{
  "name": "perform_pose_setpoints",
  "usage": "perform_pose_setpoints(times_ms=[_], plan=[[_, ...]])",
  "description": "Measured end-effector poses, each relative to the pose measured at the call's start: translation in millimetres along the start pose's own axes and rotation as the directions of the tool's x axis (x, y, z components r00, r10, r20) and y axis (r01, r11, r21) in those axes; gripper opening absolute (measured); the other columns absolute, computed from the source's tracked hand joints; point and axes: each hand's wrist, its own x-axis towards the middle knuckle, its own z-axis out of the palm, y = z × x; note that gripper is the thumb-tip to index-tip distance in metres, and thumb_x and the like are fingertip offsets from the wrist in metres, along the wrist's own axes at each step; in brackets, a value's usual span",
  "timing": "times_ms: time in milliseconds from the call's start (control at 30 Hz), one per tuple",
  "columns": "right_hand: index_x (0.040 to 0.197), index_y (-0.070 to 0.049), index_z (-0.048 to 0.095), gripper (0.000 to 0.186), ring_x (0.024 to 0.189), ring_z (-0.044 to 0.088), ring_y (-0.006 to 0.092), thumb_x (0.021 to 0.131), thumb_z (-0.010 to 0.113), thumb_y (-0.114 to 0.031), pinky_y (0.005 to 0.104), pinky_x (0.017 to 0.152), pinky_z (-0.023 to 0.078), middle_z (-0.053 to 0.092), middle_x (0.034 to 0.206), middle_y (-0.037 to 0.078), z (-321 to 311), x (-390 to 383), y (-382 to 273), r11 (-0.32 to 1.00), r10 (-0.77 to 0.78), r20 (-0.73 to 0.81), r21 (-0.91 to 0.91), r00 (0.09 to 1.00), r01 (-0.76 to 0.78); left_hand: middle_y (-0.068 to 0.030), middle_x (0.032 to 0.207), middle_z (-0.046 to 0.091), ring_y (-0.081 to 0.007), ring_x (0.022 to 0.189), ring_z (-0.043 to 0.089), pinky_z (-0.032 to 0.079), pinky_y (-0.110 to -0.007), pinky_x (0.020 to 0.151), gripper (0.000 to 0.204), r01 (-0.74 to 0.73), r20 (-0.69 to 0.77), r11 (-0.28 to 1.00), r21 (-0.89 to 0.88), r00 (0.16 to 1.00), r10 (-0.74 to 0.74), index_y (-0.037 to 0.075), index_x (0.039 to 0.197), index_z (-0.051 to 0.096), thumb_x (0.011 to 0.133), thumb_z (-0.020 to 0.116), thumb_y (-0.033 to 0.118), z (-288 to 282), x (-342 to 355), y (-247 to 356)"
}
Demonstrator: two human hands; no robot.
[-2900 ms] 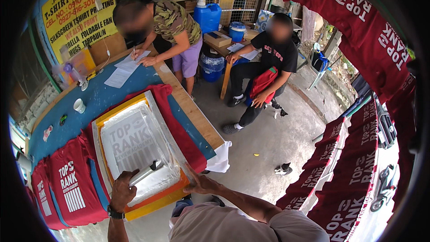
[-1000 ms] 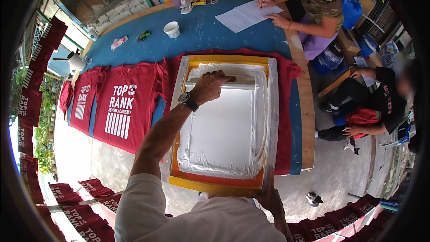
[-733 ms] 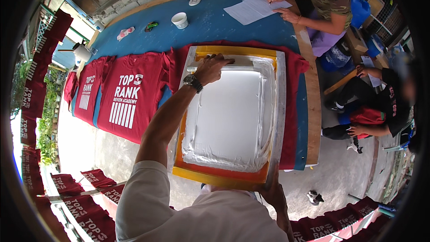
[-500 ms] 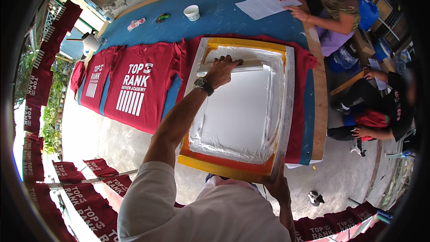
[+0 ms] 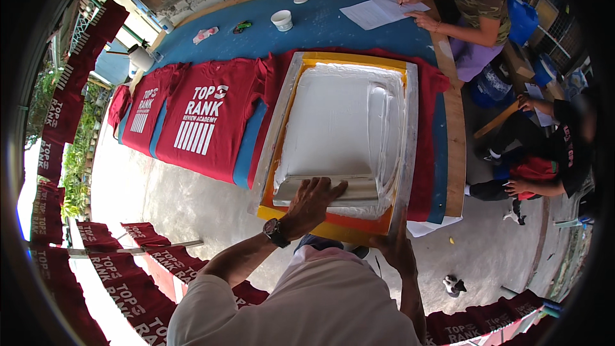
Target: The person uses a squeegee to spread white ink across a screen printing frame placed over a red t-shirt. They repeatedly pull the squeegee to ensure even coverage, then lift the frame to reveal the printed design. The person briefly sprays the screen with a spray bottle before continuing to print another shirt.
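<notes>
A screen printing frame (image 5: pixel 411 147), with yellow inner edges and thick white ink (image 5: pixel 330 122) spread over its mesh, lies on a dark red T-shirt (image 5: pixel 426 173). My left hand (image 5: pixel 311 204), with a watch at the wrist, is closed around a wide metal squeegee (image 5: pixel 355 190) at the frame's near end. Ridges of ink run along the right side of the mesh. My right hand (image 5: pixel 395 248) grips the frame at its near right corner; part of its fingers is hidden under the edge.
Printed red T-shirts (image 5: pixel 208 112) lie to the left on the blue table (image 5: pixel 346 32). A white tub (image 5: pixel 282 20) and papers (image 5: pixel 378 11) are farther back. One person (image 5: pixel 477 3) writes at the far right; another (image 5: pixel 564 147) sits on the right. A cat (image 5: pixel 453 285) is on the floor.
My left hand has drawn the squeegee from the far end of the frame to the near end, leaving smooth ink behind. My right hand keeps its hold on the near right corner.
</notes>
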Motion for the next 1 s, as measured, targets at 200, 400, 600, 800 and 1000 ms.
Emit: perform_pose_setpoints(times_ms=[200, 400, 600, 800, 1000], plan=[[0.177, -0.007, 0.000, 0.128, 0.117, 0.072, 0.0578, 0.091, 0.089, -0.044, 0.0593, 0.098, 0.062, 0.073, 0.130, 0.036, 8, 3, 8, 0.974, -0.225, -0.136, -0.029, 0.965, 0.223, -0.0135, 0.120, 0.069, -0.0338, 0.110, 0.070, 0.058, -0.049, 0.098, 0.065, -0.057, -0.148, 0.997, 0.041, 0.987, 0.063, 0.015, 0.148, 0.069, 0.087, 0.064, -0.006, -23, 94, -49], [0.177, -0.009, -0.006, 0.138, 0.129, 0.067, 0.0577, 0.090, 0.088, -0.059, 0.0584, 0.105, 0.058, 0.066, 0.143, 0.038, 1, -1, 5, 1.000, -0.007, -0.031, -0.024, 0.999, 0.007, -0.0089, 0.127, 0.070, -0.0280, 0.120, 0.071, 0.058, -0.047, 0.103, 0.066, -0.175, -0.160, 0.970, 0.169, 0.966, 0.202, 0.025, 0.150, 0.068, 0.091, 0.066, -0.003, -24, 261, -128], [0.177, -0.008, 0.002, 0.132, 0.113, 0.071, 0.0594, 0.091, 0.087, -0.060, 0.0632, 0.090, 0.063, 0.075, 0.122, 0.037, 7, 1, 2, 0.980, -0.187, -0.146, -0.090, 0.972, 0.175, -0.0064, 0.132, 0.069, -0.0241, 0.123, 0.069, 0.051, -0.048, 0.110, 0.073, -0.198, -0.048, 0.944, 0.262, 0.975, 0.218, 0.030, 0.157, 0.064, 0.094, 0.066, -0.005, 4, 342, -157], [0.176, -0.007, -0.004, 0.135, 0.139, 0.060, 0.0565, 0.091, 0.087, -0.059, 0.0580, 0.109, 0.057, 0.049, 0.163, 0.038, 1, 0, -4, 1.000, 0.007, -0.025, -0.012, 1.000, -0.007, -0.0049, 0.122, 0.068, -0.0226, 0.118, 0.066, 0.052, -0.049, 0.103, 0.070, -0.219, 0.018, 0.949, 0.229, 0.975, 0.221, 0.025, 0.155, 0.065, 0.093, 0.066, -0.007, 10, 304, -138], [0.176, -0.005, -0.005, 0.139, 0.145, 0.058, 0.0517, 0.089, 0.087, -0.062, 0.0540, 0.113, 0.054, 0.048, 0.165, 0.035, 2, -1, -4, 1.000, -0.027, -0.028, 0.001, 0.999, 0.027, -0.0043, 0.117, 0.060, -0.0221, 0.118, 0.061, 0.045, -0.047, 0.104, 0.067, -0.362, -0.126, 0.918, 0.160, 0.915, 0.383, 0.021, 0.153, 0.062, 0.092, 0.064, -0.009, 13, 159, -89]])
